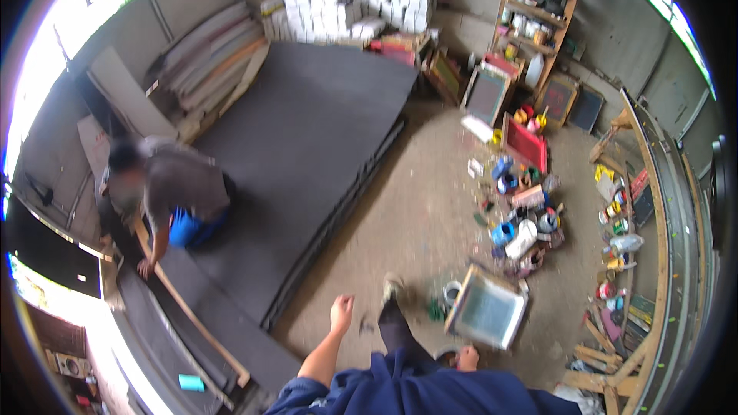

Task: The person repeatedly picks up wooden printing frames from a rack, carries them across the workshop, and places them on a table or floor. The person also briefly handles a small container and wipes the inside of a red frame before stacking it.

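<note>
My left hand hangs in front of me over the bare floor, its fingers curled closed with nothing visible in them. Low in the picture, beside my dark blue top, my right hand shows only in part, with its fingers bent in. A small round rim appears right next to it; whether the hand grips it is unclear. Just ahead of that hand, a shallow tray-like frame with a pale glassy inside lies on the floor. My left shoe is stretched forward.
At left, a person crouches on a large stack of black sheets, one hand on a long wooden strip. Paint containers clutter the floor at right, near a red frame. A wooden-framed rack runs along the right side.
</note>
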Action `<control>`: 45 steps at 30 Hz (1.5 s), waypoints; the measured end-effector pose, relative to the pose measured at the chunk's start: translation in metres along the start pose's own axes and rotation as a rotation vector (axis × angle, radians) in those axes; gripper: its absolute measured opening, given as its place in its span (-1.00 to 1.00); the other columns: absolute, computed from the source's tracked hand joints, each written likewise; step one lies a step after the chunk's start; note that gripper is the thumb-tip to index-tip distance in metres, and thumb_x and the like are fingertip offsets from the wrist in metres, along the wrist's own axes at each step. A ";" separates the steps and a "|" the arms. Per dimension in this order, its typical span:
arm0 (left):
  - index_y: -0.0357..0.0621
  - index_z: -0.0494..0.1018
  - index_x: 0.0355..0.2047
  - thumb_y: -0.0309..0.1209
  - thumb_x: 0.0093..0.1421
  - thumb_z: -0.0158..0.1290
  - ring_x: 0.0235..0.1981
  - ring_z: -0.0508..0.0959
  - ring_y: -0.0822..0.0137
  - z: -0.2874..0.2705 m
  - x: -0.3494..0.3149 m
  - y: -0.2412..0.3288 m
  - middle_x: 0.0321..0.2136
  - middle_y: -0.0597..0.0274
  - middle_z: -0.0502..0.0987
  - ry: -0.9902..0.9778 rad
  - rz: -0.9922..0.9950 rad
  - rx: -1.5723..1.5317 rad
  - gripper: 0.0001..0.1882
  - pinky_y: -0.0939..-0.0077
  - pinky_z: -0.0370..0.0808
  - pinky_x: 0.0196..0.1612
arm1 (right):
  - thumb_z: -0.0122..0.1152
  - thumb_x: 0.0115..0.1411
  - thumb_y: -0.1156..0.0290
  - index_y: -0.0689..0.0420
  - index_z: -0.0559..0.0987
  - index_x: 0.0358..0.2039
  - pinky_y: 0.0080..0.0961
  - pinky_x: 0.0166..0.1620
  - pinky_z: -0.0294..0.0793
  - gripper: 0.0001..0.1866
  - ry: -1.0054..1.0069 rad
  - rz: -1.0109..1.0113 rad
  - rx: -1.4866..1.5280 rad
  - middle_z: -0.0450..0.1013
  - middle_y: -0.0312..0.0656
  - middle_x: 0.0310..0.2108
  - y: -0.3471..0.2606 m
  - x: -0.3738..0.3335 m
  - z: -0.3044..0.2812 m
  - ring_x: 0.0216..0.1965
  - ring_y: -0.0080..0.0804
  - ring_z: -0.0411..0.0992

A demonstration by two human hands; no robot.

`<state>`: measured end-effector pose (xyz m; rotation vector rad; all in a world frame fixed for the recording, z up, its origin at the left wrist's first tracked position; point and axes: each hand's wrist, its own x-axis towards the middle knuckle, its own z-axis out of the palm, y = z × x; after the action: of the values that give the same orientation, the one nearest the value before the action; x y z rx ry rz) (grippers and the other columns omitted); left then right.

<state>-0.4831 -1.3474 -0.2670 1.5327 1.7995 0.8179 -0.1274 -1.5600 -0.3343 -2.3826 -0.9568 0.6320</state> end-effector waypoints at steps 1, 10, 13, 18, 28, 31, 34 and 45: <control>-0.18 0.46 -0.39 -0.34 0.09 -0.04 -0.33 0.47 0.16 -0.004 0.030 0.003 -0.42 0.06 0.47 0.011 -0.016 0.047 -0.81 0.38 0.38 -0.23 | -0.06 0.05 0.39 0.18 0.50 -0.55 -0.39 -0.52 0.40 -0.81 -0.148 0.349 0.359 0.41 -0.09 -0.69 -0.019 0.031 0.017 -0.62 -0.32 0.44; -0.15 0.49 -0.40 -0.39 0.06 -0.02 -0.44 0.52 0.21 -0.004 0.214 0.004 -0.50 0.08 0.51 0.048 -0.264 0.163 -0.85 0.40 0.43 -0.33 | -0.13 0.20 0.36 0.22 0.45 -0.35 -0.60 -0.58 0.38 -0.78 0.051 -0.027 0.656 0.41 -0.20 -0.63 -0.248 0.364 0.035 -0.64 -0.52 0.39; -0.16 0.49 -0.42 -0.39 0.06 -0.03 -0.44 0.51 0.20 0.014 0.306 0.026 -0.47 0.08 0.50 0.011 -0.177 0.194 -0.85 0.39 0.43 -0.32 | -0.11 0.17 0.44 0.21 0.46 -0.35 -0.59 -0.57 0.39 -0.83 0.101 -0.085 0.678 0.41 -0.18 -0.65 -0.324 0.447 0.013 -0.63 -0.48 0.42; -0.16 0.47 -0.41 -0.37 0.06 -0.03 -0.38 0.50 0.15 0.109 0.539 0.073 -0.43 0.07 0.49 -0.029 -0.064 0.219 -0.84 0.37 0.42 -0.30 | -0.13 0.11 0.53 0.22 0.47 -0.37 -0.54 -0.62 0.41 -0.83 0.336 -0.002 0.879 0.42 -0.17 -0.66 -0.312 0.615 0.016 -0.63 -0.44 0.43; -0.20 0.44 -0.36 -0.43 0.09 -0.07 -0.38 0.46 0.14 0.276 0.870 0.317 -0.44 0.07 0.44 -0.343 0.431 0.034 -0.84 0.36 0.39 -0.29 | -0.18 0.13 0.48 0.25 0.49 -0.39 -0.55 -0.58 0.39 -0.78 0.512 0.471 0.589 0.43 -0.14 -0.63 -0.309 0.730 -0.034 -0.66 -0.43 0.40; -0.20 0.45 -0.36 -0.43 0.10 -0.07 -0.39 0.47 0.18 0.321 0.946 0.355 -0.43 0.09 0.46 -0.328 0.437 0.018 -0.84 0.38 0.39 -0.29 | -0.17 0.17 0.41 0.24 0.44 -0.31 -0.61 -0.57 0.39 -0.77 0.598 0.584 0.738 0.43 -0.13 -0.58 -0.337 0.767 -0.036 -0.64 -0.45 0.39; -0.18 0.46 -0.36 -0.42 0.10 -0.07 -0.40 0.48 0.26 0.392 1.003 0.374 -0.43 0.13 0.48 -0.270 0.250 -0.101 -0.85 0.43 0.40 -0.30 | -0.17 0.17 0.39 0.23 0.41 -0.28 -0.64 -0.60 0.34 -0.78 0.665 0.621 0.943 0.39 -0.16 -0.61 -0.355 0.819 0.000 -0.65 -0.46 0.39; -0.18 0.45 -0.29 -0.39 0.14 -0.08 -0.33 0.48 0.38 0.574 1.155 0.486 -0.39 0.20 0.49 -0.538 0.034 -0.142 -0.81 0.55 0.39 -0.24 | -0.11 0.16 0.38 0.23 0.45 -0.34 -0.59 -0.49 0.47 -0.79 0.507 0.772 1.019 0.43 -0.14 -0.53 -0.498 1.136 0.053 -0.57 -0.43 0.43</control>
<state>0.1171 -0.1077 -0.3118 1.5132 1.2984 0.4720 0.3284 -0.4054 -0.3433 -1.7116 0.4786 0.5271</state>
